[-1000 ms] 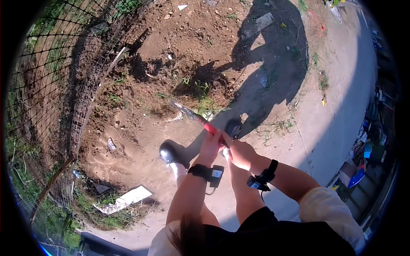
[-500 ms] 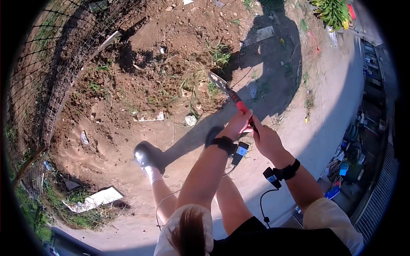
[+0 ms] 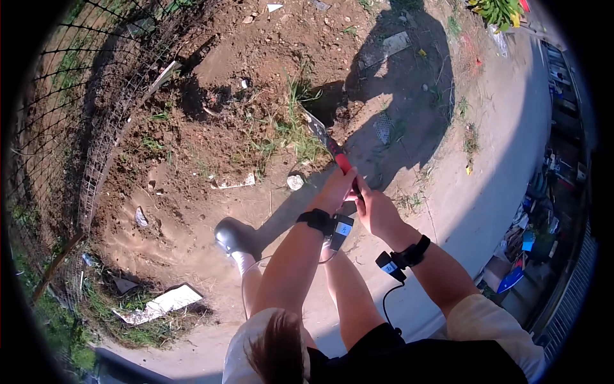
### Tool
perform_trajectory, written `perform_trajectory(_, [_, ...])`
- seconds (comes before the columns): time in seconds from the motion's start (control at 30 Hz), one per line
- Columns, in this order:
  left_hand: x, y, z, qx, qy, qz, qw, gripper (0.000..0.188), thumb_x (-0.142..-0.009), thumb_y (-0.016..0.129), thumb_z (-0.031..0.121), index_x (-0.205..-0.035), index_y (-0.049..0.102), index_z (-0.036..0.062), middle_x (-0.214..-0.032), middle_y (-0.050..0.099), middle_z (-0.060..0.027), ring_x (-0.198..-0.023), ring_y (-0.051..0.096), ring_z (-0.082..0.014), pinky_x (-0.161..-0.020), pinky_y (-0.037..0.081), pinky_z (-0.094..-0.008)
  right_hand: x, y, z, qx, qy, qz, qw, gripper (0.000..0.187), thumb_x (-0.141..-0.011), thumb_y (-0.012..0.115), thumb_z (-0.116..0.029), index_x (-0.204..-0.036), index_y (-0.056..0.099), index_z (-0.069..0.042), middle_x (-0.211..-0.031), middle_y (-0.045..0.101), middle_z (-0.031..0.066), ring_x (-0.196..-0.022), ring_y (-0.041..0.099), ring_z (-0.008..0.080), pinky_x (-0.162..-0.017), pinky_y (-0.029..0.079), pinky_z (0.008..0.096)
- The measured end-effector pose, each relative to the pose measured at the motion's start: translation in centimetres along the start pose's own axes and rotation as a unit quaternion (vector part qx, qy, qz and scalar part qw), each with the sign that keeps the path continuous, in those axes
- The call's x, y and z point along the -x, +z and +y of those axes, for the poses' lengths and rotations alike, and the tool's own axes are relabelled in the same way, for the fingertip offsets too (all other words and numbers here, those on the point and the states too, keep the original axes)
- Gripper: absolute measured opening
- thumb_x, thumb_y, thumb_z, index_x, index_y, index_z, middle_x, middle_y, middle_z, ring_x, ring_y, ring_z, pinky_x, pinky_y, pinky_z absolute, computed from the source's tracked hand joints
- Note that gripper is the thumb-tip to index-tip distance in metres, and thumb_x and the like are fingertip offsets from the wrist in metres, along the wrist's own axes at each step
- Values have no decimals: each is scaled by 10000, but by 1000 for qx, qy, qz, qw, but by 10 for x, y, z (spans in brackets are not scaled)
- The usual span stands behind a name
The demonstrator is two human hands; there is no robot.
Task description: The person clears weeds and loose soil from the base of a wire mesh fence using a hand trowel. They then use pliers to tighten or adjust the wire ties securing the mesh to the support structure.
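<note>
My left hand (image 3: 339, 190) is wrapped round the red handle of a digging-type hand tool (image 3: 342, 160) with a long, pointed, dirt-smeared metal blade. Just behind it, my right hand (image 3: 377, 213) closes on the dark rear end of the same handle. The blade slants away to the far left, and its tip lies against a tuft of green grass (image 3: 299, 96) in the loose brown soil. Whether the tip is in the soil is hard to tell. Between blade and left shoe sits a pale stone (image 3: 295, 182). Both wrists wear black straps with small boxes and cables.
A wire fence (image 3: 96, 147) curves along the left. Broken white board (image 3: 163, 303) lies near it in grass. My grey shoe (image 3: 231, 235) stands on bare dirt. Concrete paving (image 3: 492, 147) runs along the right, with piled clutter (image 3: 531, 237) beyond. My shadow covers ground ahead.
Both hands and the tool have swung left, and the blade has come against the grass tuft, which now stands farther left. My grip looks the same.
</note>
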State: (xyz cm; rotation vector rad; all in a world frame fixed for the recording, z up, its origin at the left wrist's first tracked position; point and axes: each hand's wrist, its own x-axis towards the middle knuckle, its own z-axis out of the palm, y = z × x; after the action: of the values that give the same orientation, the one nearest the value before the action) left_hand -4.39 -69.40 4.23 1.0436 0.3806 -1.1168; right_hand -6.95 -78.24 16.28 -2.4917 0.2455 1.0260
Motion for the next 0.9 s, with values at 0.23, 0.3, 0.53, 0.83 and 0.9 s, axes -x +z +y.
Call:
perform_trajectory(0.23, [124,-25,-10,166,-24,128,977,283,-969,420,325,-1079,483,71,-809,550,-22,-688,575,-123,-585,507,-254,51,13,-66,57,0,-123,991,655,-853,518,-136,-1429,204,-146,-879,598,222,-716,611,387,-627,499,447])
perform_trajectory(0.3, [136,-29,-18,184,-23,150,971,283,-972,411,317,-1093,472,69,-829,557,-30,-711,592,-132,-599,523,-264,51,26,-62,39,-49,-132,989,635,-867,509,-153,-1427,212,-169,-887,593,211,-700,613,389,-615,501,445])
perform_trajectory(0.53, [78,-101,-30,178,-12,231,956,256,-946,432,265,-928,518,24,-808,568,-85,-683,605,-184,-601,532,-309,-23,43,-78,-82,-148,-56,984,508,-864,500,-167,-1343,353,-86,-824,611,237,-757,607,400,-640,485,471])
perform_trajectory(0.83, [15,4,-13,-284,92,134,945,391,-901,503,358,-925,557,-28,-800,630,-158,-708,637,-231,-643,496,-335,19,-10,-13,-74,47,-12,996,555,-855,536,-117,-1365,322,-72,-854,613,229,-751,602,407,-637,480,462])
perform_trajectory(0.9, [19,16,-9,-211,174,146,951,313,-849,523,290,-886,578,-15,-775,620,-181,-723,628,-291,-662,494,-389,23,-15,-12,-30,-46,63,997,560,-852,540,-110,-1366,322,-70,-835,611,233,-746,598,413,-633,477,464])
